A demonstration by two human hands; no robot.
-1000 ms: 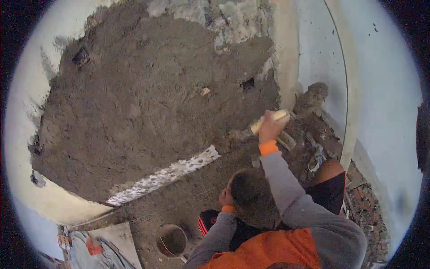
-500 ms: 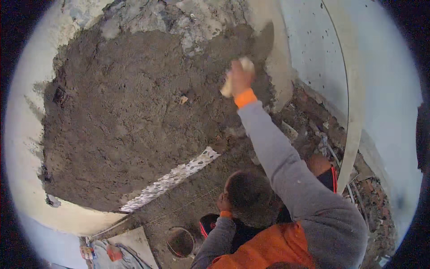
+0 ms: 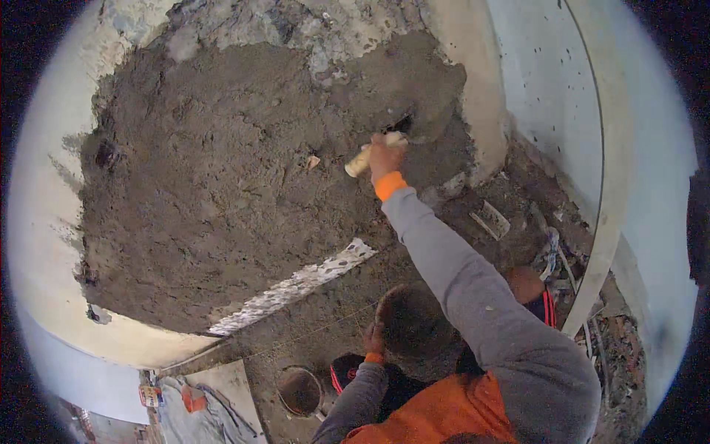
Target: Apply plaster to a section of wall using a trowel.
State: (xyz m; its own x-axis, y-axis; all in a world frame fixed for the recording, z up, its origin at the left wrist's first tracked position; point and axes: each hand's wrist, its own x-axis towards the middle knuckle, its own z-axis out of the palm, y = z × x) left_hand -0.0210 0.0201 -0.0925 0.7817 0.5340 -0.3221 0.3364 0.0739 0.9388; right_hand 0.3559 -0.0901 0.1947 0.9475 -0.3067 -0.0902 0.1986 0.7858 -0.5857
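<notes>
My right hand (image 3: pixel 386 157) is wrapped round the pale handle of a trowel (image 3: pixel 358 164). The trowel's blade is mostly hidden, up against the grey-brown mortar (image 3: pixel 214 163) that covers much of the wall. Low in front of my body, my left hand (image 3: pixel 374 339) grips the rim of a round, dark basin (image 3: pixel 416 325); its inside looks coated with mortar. A small reddish chip (image 3: pixel 313 161) sticks out of the mortar, left of the trowel. Along the mortar's lower edge runs a white, rough strip (image 3: pixel 296 287).
A small bucket (image 3: pixel 299 392) stands left of my knee, near a pale board (image 3: pixel 233 396) and a grey cloth (image 3: pixel 196 422). To the right, a long curved-looking strip (image 3: pixel 606 170) leans by the pale wall. Rubble and a broken piece (image 3: pixel 489 220) lie on the ground there.
My right hand has moved lower on the wall with the trowel, whose handle now tilts down to the left. My left hand stays at the basin. The view has shifted slightly.
</notes>
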